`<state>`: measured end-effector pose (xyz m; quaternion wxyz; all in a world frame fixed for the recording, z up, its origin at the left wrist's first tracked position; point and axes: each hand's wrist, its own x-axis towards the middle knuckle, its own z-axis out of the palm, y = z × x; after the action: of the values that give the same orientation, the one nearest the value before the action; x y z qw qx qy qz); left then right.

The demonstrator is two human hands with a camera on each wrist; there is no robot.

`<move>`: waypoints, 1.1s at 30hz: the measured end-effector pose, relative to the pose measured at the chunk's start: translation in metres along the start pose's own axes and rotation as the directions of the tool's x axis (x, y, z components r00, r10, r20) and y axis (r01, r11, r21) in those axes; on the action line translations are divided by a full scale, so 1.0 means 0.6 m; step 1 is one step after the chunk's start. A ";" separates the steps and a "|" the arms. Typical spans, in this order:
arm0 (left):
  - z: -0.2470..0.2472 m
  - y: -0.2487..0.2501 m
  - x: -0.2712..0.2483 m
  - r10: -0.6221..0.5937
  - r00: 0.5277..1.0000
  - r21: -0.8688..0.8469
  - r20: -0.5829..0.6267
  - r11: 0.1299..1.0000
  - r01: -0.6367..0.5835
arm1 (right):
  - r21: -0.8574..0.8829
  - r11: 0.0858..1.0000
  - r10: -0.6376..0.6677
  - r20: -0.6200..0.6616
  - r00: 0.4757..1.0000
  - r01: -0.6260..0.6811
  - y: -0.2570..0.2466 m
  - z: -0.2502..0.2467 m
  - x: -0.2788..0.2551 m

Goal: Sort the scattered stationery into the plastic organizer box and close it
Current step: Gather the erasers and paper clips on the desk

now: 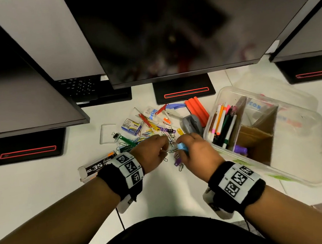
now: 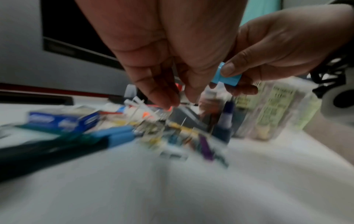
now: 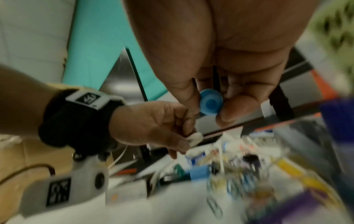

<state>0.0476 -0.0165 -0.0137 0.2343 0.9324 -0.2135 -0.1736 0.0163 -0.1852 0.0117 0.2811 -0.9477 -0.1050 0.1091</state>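
The right hand pinches a small light-blue plastic cylinder, thumb on one side and fingers on the other; the right wrist view shows its round end face pointing back toward the wrist, so its long axis runs roughly along the hand. The left hand hovers just left of it with fingers curled round a small white piece; what that piece is cannot be told through the blur.

The clear plastic organizer box stands open on the white tabletop, just to the right of the right hand, which is plainly the nearer hand to it. Judging by this, the blue cylinder wants only a short carry rightward over the near-left wall.

Inside the box, cardboard dividers make compartments: the left one holds upright pens and markers, and a purple item lies at its near end; the brown compartments to the right look unfilled.

Beyond the hands lies the unsorted heap of coloured paper clips, a blue staple box, a grey hole punch and an orange ridged block.
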 end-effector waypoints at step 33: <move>-0.036 -0.091 -0.009 -0.356 0.934 0.073 -0.031 0.931 0.357 | -0.138 0.990 0.003 0.201 0.980 0.025 0.015 0.000 -0.008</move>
<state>0.0695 0.0378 -0.0225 0.1646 0.9655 -0.0451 -0.1967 0.0131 -0.1940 0.0072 0.2027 -0.9485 -0.1456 0.1949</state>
